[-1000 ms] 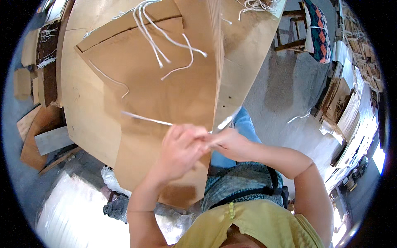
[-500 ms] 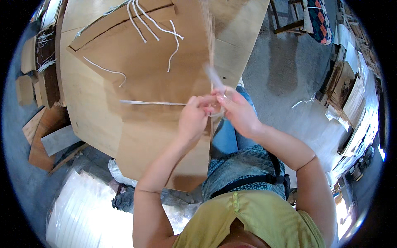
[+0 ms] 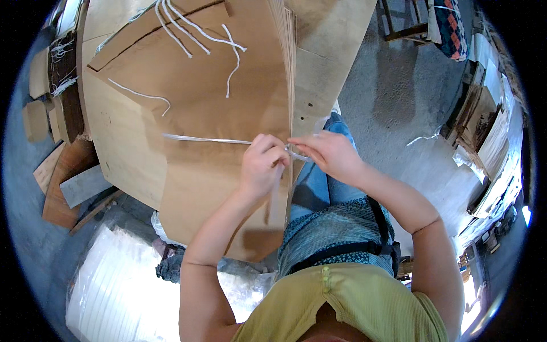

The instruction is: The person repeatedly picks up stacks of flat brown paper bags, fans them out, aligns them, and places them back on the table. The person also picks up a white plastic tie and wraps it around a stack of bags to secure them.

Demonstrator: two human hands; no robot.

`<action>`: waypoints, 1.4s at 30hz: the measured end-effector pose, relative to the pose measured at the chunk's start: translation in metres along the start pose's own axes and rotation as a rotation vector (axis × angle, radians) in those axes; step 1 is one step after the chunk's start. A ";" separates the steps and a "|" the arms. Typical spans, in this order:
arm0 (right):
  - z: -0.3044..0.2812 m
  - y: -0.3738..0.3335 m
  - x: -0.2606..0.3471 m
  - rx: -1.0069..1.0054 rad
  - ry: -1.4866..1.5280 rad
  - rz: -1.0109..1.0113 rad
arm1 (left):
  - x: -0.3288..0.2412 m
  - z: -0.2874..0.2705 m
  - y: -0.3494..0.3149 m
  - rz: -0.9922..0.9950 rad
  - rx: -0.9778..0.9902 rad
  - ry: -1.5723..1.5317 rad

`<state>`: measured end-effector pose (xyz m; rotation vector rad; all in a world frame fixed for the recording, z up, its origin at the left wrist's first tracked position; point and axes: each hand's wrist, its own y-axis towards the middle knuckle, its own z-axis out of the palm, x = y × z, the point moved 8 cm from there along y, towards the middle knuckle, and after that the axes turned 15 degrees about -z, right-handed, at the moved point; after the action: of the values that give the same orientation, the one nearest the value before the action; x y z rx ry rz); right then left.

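Note:
A white plastic strap (image 3: 211, 139) runs across a stack of brown paper (image 3: 228, 188) to the stack's right edge. There both my hands pinch it. My left hand (image 3: 262, 165) has closed fingers around the strap, and a pale, blurred tail hangs below them. Just to the right, my right hand (image 3: 336, 158) pinches the strap between thumb and fingers. A small loop shows between the two hands, over the paper's edge; whether it is knotted is not visible. Several white cords (image 3: 196, 25) lie on the upper part of the stack.
Under the stack is a pale wooden table (image 3: 125, 148). Wood offcuts (image 3: 71, 176) lie at its left, and a plastic-wrapped white bundle (image 3: 114, 279) at lower left. A chair (image 3: 407, 31) with a checked cushion stands far right, near piled cardboard (image 3: 478, 122).
The strap end that stuck up above my right hand no longer shows there. My hands have drawn slightly apart, and a tail now hangs below my left hand.

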<state>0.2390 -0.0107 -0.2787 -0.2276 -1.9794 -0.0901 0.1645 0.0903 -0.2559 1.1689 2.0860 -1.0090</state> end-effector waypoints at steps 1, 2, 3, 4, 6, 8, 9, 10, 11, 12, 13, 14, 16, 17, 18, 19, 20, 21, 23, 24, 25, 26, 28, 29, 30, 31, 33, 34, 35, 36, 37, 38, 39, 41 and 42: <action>-0.003 0.008 0.000 -0.096 0.057 -0.044 | -0.008 0.001 0.000 0.094 -0.031 0.076; -0.007 0.013 0.000 -0.192 0.113 -0.086 | -0.016 0.003 0.002 0.189 -0.062 0.151; 0.003 0.014 -0.003 -0.110 0.116 -0.062 | -0.024 0.005 0.001 0.283 -0.094 0.225; 0.013 0.015 -0.007 -0.027 0.118 -0.038 | -0.027 0.006 0.001 0.331 -0.095 0.275; 0.023 0.016 -0.016 0.029 0.142 -0.021 | -0.029 0.005 0.002 0.426 -0.104 0.378; 0.021 0.018 -0.022 -0.023 0.190 -0.029 | -0.027 0.004 0.005 0.467 -0.198 0.460; 0.020 0.020 -0.023 -0.003 0.168 -0.049 | -0.026 0.003 0.005 0.486 -0.245 0.502; 0.016 0.023 -0.024 0.017 0.145 -0.069 | -0.021 0.003 0.007 0.446 -0.225 0.552; 0.014 0.025 -0.024 0.038 0.124 -0.091 | -0.017 0.001 0.009 0.403 -0.205 0.603; 0.014 0.025 -0.025 0.033 0.082 -0.114 | -0.012 0.000 0.010 0.359 -0.183 0.653; 0.015 0.025 -0.026 0.028 0.041 -0.137 | -0.011 -0.001 0.010 0.361 -0.152 0.657; 0.013 0.028 -0.023 0.024 0.000 -0.161 | -0.009 -0.001 0.010 0.362 -0.122 0.660; 0.012 0.031 -0.016 0.155 -0.192 -0.227 | -0.004 -0.001 0.009 0.346 -0.055 0.653; 0.010 0.032 -0.013 0.221 -0.294 -0.258 | -0.001 0.000 0.010 0.333 -0.021 0.638; 0.008 0.029 -0.021 0.229 -0.296 -0.237 | 0.001 0.001 0.009 0.321 0.012 0.623; 0.008 0.024 -0.035 0.237 -0.299 -0.217 | 0.016 0.003 0.002 0.229 0.057 0.603; 0.008 0.022 -0.047 0.239 -0.309 -0.195 | 0.038 0.006 -0.012 0.147 0.101 0.582; 0.007 0.023 -0.057 0.186 -0.259 -0.117 | 0.057 0.004 -0.020 0.064 0.142 0.562; 0.013 0.014 -0.065 0.088 -0.159 0.027 | 0.067 -0.014 -0.026 0.012 0.088 0.505; 0.016 0.007 -0.072 0.067 -0.063 0.089 | 0.073 -0.027 -0.029 -0.012 0.052 0.480; 0.018 -0.003 -0.077 0.048 0.031 0.149 | 0.095 -0.055 -0.038 -0.091 -0.159 0.391; 0.016 -0.005 -0.079 0.019 0.116 0.199 | 0.120 -0.087 -0.044 -0.151 -0.378 0.295; 0.027 -0.015 -0.070 -0.050 0.647 0.541 | 0.161 -0.158 -0.052 -0.437 -0.715 0.096; 0.031 -0.013 -0.060 -0.110 0.724 0.544 | 0.191 -0.178 -0.056 -0.606 -0.683 0.025; 0.041 -0.012 -0.054 -0.161 0.807 0.539 | 0.227 -0.194 -0.063 -0.771 -0.651 -0.052; 0.049 -0.014 -0.057 -0.136 0.693 0.568 | 0.259 -0.198 -0.069 -0.932 -0.612 -0.140; 0.065 -0.019 -0.075 -0.133 0.568 0.578 | 0.297 -0.184 -0.074 -0.995 -0.512 -0.170; 0.071 -0.023 -0.089 -0.160 0.562 0.583 | 0.307 -0.179 -0.071 -1.020 -0.443 -0.186; 0.073 -0.025 -0.099 -0.217 0.562 0.558 | 0.298 -0.180 -0.065 -1.021 -0.377 -0.148; 0.072 -0.026 -0.103 -0.272 0.567 0.536 | 0.286 -0.179 -0.061 -1.024 -0.307 -0.106; 0.069 -0.025 -0.102 -0.259 0.557 0.562 | 0.283 -0.176 -0.065 -0.994 -0.301 -0.174; 0.067 -0.020 -0.100 -0.242 0.548 0.584 | 0.284 -0.174 -0.072 -0.964 -0.300 -0.240; 0.067 -0.018 -0.097 -0.238 0.543 0.610 | 0.293 -0.174 -0.076 -0.959 -0.327 -0.166; 0.063 -0.022 -0.108 -0.201 0.420 0.599 | 0.313 -0.168 -0.071 -0.949 -0.357 -0.007; 0.064 -0.022 -0.107 -0.168 0.358 0.602 | 0.313 -0.168 -0.088 -0.961 -0.375 -0.029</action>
<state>0.2192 -0.0339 -0.4015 -0.8460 -1.4808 0.0885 -0.0777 0.3433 -0.3617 -0.0913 2.6868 -0.9098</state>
